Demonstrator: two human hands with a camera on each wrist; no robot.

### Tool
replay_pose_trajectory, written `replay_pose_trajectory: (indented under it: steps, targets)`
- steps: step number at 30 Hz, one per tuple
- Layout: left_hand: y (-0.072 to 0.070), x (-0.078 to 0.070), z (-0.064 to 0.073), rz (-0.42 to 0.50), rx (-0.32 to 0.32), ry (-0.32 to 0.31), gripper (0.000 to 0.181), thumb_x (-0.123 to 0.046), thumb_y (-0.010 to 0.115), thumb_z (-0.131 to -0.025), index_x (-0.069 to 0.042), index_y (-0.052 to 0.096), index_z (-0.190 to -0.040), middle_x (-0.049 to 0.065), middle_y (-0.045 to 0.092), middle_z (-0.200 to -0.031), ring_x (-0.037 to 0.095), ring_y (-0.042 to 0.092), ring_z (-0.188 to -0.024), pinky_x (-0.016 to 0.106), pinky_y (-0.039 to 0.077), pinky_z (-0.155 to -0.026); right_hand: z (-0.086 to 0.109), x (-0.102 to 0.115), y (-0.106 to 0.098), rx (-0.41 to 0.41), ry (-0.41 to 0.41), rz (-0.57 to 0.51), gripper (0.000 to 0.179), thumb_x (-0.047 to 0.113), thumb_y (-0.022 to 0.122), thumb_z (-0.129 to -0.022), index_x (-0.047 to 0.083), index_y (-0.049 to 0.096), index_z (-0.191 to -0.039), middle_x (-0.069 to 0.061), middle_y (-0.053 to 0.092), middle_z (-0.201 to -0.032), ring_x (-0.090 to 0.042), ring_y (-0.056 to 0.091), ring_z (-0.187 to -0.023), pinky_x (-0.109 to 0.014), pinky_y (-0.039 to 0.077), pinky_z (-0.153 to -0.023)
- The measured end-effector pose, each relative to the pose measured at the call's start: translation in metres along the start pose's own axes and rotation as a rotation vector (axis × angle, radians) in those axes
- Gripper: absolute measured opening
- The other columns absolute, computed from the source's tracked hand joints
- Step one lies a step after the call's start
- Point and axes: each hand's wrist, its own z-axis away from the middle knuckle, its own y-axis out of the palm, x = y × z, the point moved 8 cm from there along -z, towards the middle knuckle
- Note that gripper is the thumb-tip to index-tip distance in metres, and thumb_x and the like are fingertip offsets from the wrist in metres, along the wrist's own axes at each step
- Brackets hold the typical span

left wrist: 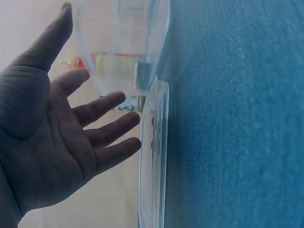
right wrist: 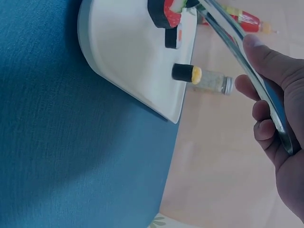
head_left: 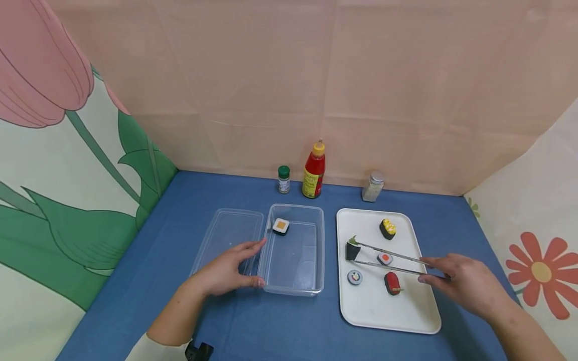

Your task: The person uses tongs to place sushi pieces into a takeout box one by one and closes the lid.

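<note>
My right hand holds metal tongs between thumb and fingers over the white tray. The tong tips are at either side of a black-wrapped sushi roll with green on top, at the tray's left side. Fingers spread, my left hand is at the left side of a clear plastic container, thumb and index fingertip right at its wall. Inside the container, toward the back left, lies a sushi piece with an orange square centre. A clear lid lies left of the container, partly behind the left hand.
On the tray are a yellow-topped sushi, a red-topped sushi, a round grey-white roll and a white roll with an orange-red centre. Behind stand a green-capped jar, a red sauce bottle and a shaker.
</note>
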Motion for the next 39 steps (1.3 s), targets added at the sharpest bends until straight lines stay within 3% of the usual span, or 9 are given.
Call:
replay_pose_trajectory:
  steps: [13, 16, 20, 27, 33, 39]
  targets:
    - [-0.001, -0.002, 0.0, 0.003, 0.001, 0.011, 0.103, -0.058, 0.085, -0.078, -0.031, 0.034, -0.164, 0.01, 0.036, -0.165, 0.043, 0.033, -0.15, 0.066, 0.034, -0.113, -0.001, 0.006, -0.002, -0.046, -0.057, -0.016, 0.046, 0.019, 0.1, -0.061, 0.008, 0.084, -0.102, 0.017, 0.062, -0.071, 0.008, 0.042, -0.061, -0.015, 0.041, -0.049]
    - [-0.001, -0.002, 0.0, 0.0, 0.002, 0.014, 0.103, -0.058, 0.085, -0.078, -0.032, 0.034, -0.164, 0.01, 0.036, -0.165, 0.043, 0.034, -0.15, 0.067, 0.034, -0.113, -0.001, 0.007, -0.003, -0.069, -0.082, -0.03, 0.043, 0.031, 0.098, -0.068, 0.008, 0.084, -0.101, 0.017, 0.063, -0.072, 0.008, 0.043, -0.061, -0.011, 0.039, -0.05]
    - [0.0, -0.001, 0.0, 0.001, 0.006, 0.014, 0.102, -0.058, 0.085, -0.079, -0.033, 0.033, -0.164, 0.01, 0.036, -0.165, 0.042, 0.033, -0.15, 0.067, 0.034, -0.113, -0.001, 0.007, -0.006, -0.091, -0.099, -0.047, 0.05, 0.055, 0.083, -0.081, 0.009, 0.084, -0.101, 0.019, 0.062, -0.072, 0.009, 0.043, -0.06, -0.008, 0.036, -0.05]
    - [0.0, 0.0, -0.001, 0.002, 0.007, 0.006, 0.103, -0.059, 0.085, -0.078, -0.033, 0.033, -0.164, 0.01, 0.036, -0.165, 0.042, 0.033, -0.15, 0.067, 0.033, -0.113, -0.006, 0.009, -0.01, -0.101, -0.101, -0.052, 0.042, 0.041, 0.092, -0.076, 0.009, 0.084, -0.102, 0.021, 0.057, -0.07, 0.008, 0.042, -0.06, -0.01, 0.036, -0.05]
    - [0.0, 0.001, -0.001, 0.001, 0.008, 0.001, 0.104, -0.062, 0.084, -0.077, -0.035, 0.033, -0.164, 0.009, 0.035, -0.165, 0.042, 0.033, -0.15, 0.067, 0.033, -0.114, -0.011, 0.013, -0.018, -0.134, -0.128, -0.09, 0.065, 0.069, 0.061, -0.09, 0.009, 0.084, -0.102, 0.019, 0.061, -0.071, 0.008, 0.047, -0.06, -0.009, 0.039, -0.051]
    - [0.0, 0.001, -0.002, -0.003, 0.009, 0.002, 0.104, -0.06, 0.085, -0.078, -0.032, 0.033, -0.164, 0.01, 0.035, -0.165, 0.042, 0.032, -0.15, 0.067, 0.033, -0.114, -0.016, 0.017, -0.023, -0.164, -0.161, -0.123, 0.067, 0.069, 0.057, -0.093, 0.008, 0.084, -0.103, 0.02, 0.061, -0.072, 0.008, 0.048, -0.06, -0.01, 0.039, -0.051]
